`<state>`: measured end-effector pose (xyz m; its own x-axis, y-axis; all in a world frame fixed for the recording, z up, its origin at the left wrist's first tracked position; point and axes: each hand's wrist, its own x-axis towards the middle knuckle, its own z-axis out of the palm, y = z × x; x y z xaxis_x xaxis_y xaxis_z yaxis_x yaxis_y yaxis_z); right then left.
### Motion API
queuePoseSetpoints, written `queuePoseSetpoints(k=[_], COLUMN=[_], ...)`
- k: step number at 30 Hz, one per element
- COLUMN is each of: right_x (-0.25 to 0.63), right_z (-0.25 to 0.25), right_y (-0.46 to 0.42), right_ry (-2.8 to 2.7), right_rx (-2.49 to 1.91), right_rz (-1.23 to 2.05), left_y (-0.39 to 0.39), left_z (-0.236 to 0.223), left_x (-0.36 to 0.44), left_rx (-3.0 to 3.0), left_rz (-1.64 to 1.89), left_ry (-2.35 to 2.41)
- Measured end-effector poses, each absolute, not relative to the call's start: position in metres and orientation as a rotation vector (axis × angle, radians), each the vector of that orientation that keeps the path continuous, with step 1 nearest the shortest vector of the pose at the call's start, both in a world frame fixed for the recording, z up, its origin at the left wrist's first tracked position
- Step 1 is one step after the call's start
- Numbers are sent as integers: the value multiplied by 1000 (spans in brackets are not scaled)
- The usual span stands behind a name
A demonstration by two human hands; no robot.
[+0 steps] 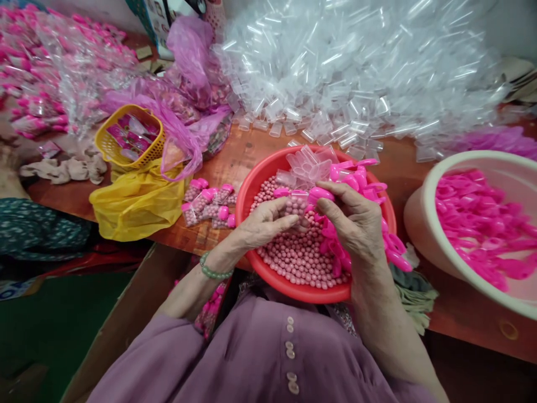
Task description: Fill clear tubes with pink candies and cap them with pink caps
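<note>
My left hand (268, 223) is closed around a small clear plastic container (295, 205) filled with pink beads. Pinched between the thumb and fingers of my right hand (354, 221) is a bright pink plastic cap (321, 195), close to the container's open end. Both hands are over a red basin (293, 291). Loose pink beads (293, 257) cover its bottom, empty clear containers (310, 165) lie at its far side, and more pink plastic pieces (335, 252) sit along its right. Left of the basin, several filled containers with pink caps (210, 204) rest on the table.
A large heap of clear containers (361, 67) covers the back. At right stands a white tub (423, 207) of pink pieces. Leftward are a yellow basket (130, 159), a yellow bag (138, 204), purple bags (191, 56) and another person's sleeve (42, 229).
</note>
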<state>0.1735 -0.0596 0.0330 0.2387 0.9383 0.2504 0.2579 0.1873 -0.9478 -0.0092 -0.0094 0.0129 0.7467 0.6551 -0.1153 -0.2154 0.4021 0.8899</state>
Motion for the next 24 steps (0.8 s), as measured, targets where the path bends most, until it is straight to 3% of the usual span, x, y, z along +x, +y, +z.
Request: queuePoseSetpoints(k=[24], right_x=[163], right_z=[28], right_y=[-50], right_ry=[-1361], right_rx=[-1219], right_rz=[718], left_y=[-3], left_z=[8], left_x=[-20], left_rx=[1104], left_rz=[451], left_ry=[465])
